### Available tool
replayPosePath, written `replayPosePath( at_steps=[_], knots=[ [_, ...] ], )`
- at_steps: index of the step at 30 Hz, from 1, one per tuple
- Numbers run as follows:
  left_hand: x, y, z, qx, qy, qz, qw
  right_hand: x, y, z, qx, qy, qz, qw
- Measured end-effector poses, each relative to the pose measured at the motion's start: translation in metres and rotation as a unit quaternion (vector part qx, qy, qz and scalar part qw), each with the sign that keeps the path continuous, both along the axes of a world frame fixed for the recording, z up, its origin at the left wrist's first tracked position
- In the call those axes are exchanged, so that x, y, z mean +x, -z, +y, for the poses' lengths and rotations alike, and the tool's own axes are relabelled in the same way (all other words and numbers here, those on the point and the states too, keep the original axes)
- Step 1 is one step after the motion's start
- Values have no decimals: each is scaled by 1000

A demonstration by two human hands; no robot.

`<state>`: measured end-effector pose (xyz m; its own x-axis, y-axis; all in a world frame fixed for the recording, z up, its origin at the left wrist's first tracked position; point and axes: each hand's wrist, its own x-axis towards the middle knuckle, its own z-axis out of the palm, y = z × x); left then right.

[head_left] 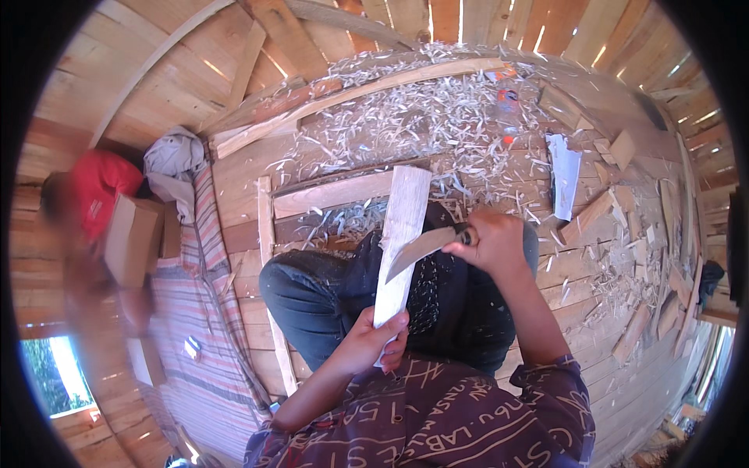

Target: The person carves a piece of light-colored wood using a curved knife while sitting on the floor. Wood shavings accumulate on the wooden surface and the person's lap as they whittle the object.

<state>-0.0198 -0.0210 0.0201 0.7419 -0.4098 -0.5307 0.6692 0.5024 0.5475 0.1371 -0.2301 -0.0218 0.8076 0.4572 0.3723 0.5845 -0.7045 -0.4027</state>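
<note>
A pale, flat piece of wood [404,214] slants up and away from my lap. My left hand [376,341] is wrapped round its near end. In my right hand [491,240] is a knife [424,251] with a broad, curved blade and a dark handle, gripped in a closed fist. The blade lies across the wood at about its middle, its tip pointing left and toward me. Whether the edge bites into the wood I cannot tell. Small shavings cling to the dark cloth [425,304] between my knees.
Wood shavings [406,109] cover the far floorboards, with a long wooden strip [351,101] among them. A plastic bottle [508,109] and a white sheet-like piece [563,175] lie right of these. Offcuts [589,217] line the right side. At left, a blurred person in red [101,191] is beside a cardboard box [133,240] and striped mat [207,335].
</note>
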Motion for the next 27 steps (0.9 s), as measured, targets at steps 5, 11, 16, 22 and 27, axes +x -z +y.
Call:
replayPosePath(
  at_steps=[5, 11, 16, 22, 27],
  knots=[
    [-20, -8, -17, 44, 186, -59, 980, 105, 22, -23, 147, 348, 235, 896],
    [-28, 16, 36, 27, -126, -3, 992, 85, 23, -76, 230, 304, 129, 915],
    [-3, 2, 45, 141, -70, -21, 987, -28, 17, -29, 97, 127, 240, 958],
    [-1, -8, 6, 81, -16, -12, 996, -43, -6, 1, 33, 15, 115, 993],
    [-3, -12, -5, 141, -41, -75, 986, 12, -7, 3, -17, -35, -71, 997]
  ],
)
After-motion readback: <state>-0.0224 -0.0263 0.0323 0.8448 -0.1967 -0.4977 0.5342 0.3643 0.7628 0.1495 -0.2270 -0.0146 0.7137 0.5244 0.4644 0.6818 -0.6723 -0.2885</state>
